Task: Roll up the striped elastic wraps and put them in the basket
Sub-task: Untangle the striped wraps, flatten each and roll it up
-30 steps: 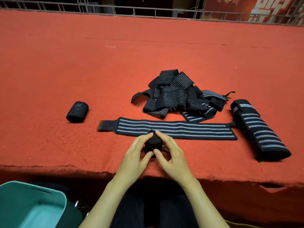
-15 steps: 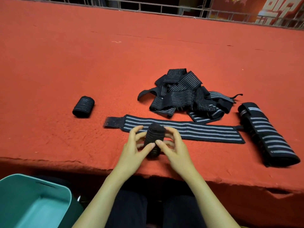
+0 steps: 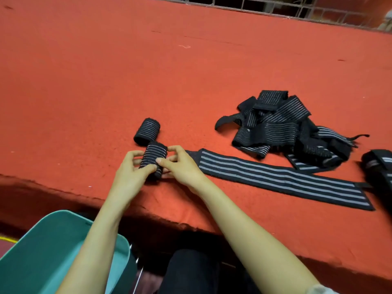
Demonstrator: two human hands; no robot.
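A rolled black wrap with thin grey stripes (image 3: pixel 153 158) is held between both hands just above the red table near its front edge. My left hand (image 3: pixel 131 172) grips its left side and my right hand (image 3: pixel 180 166) its right side. A second rolled wrap (image 3: pixel 147 131) lies on the table right behind it. A flat unrolled wrap with wide grey stripes (image 3: pixel 282 179) stretches to the right. A tangled pile of wraps (image 3: pixel 284 128) sits behind that. The teal basket (image 3: pixel 38 251) stands below the table edge at the lower left.
A partly rolled wide-striped wrap (image 3: pixel 379 168) lies at the right edge of view. The red cloth-covered table (image 3: pixel 127 71) stretches far back to a metal railing (image 3: pixel 275 7). My dark-trousered legs (image 3: pixel 191 272) are under the table edge, next to the basket.
Both hands have carried the rolled wrap leftward, up to the roll lying on the table. The view has swung left and down, showing more of the basket.
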